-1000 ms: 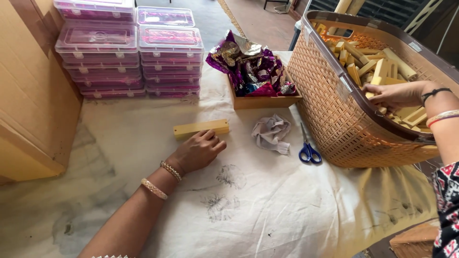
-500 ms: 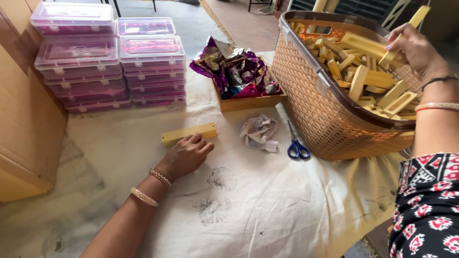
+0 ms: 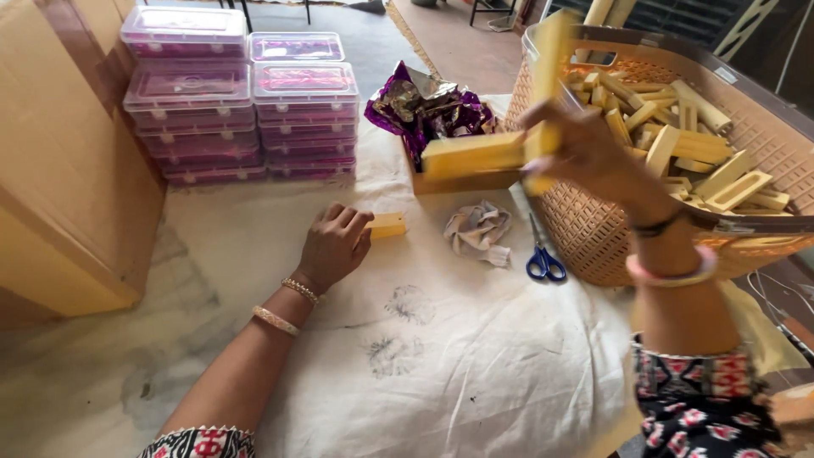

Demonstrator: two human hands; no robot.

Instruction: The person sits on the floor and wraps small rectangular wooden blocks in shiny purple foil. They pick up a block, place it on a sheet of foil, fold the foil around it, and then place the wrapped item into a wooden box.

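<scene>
Your right hand fingers pinch two yellow bars, crossed, above and right of your left hand, curled on a bar lying crosswise.

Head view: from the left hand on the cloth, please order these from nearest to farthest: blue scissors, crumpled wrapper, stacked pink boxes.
From the left hand:
1. Crumpled wrapper, just to its right on the cloth.
2. Blue scissors, farther right, beside the basket.
3. Stacked pink boxes, at the far left of the table.
</scene>
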